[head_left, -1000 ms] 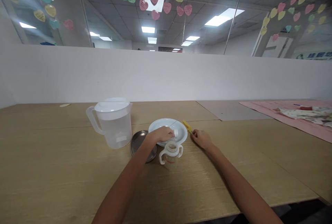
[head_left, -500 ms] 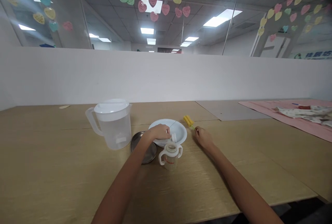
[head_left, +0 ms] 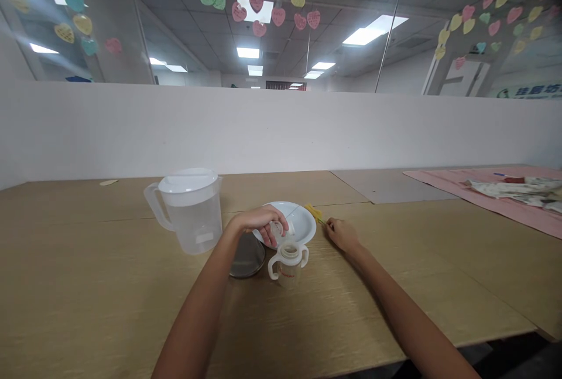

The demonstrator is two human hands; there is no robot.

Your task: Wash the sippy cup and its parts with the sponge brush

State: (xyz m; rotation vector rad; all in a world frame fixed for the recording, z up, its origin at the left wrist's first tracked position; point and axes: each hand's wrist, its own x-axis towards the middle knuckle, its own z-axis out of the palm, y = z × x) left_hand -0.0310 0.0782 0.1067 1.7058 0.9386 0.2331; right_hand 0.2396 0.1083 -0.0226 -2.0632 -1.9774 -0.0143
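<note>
My left hand (head_left: 268,222) is closed round a small translucent round cap (head_left: 277,229), its open side turned toward me, over the left side of a white bowl (head_left: 309,228). Between the fingers of my right hand (head_left: 342,234) is the thin green handle of a bottle brush with a yellow sponge head (head_left: 313,212); the head is at the bowl's right rim. In front of the bowl stands an uncapped clear baby bottle (head_left: 288,270) with a white collar and two white side handles. Partly hidden by my left forearm, a round metal dish (head_left: 248,260) lies left of the bottle.
A lidded translucent pitcher (head_left: 195,215) with liquid in it stands at the left, handle pointing left. At the far right, a pink cloth (head_left: 443,178) carries a crumpled patterned cloth (head_left: 513,190). A white wall (head_left: 281,133) runs behind the table.
My left hand has turned over and shifted slightly left, so the cap's round opening now shows. My right hand has moved slightly left, bringing the brush's yellow head to the bowl's rim.
</note>
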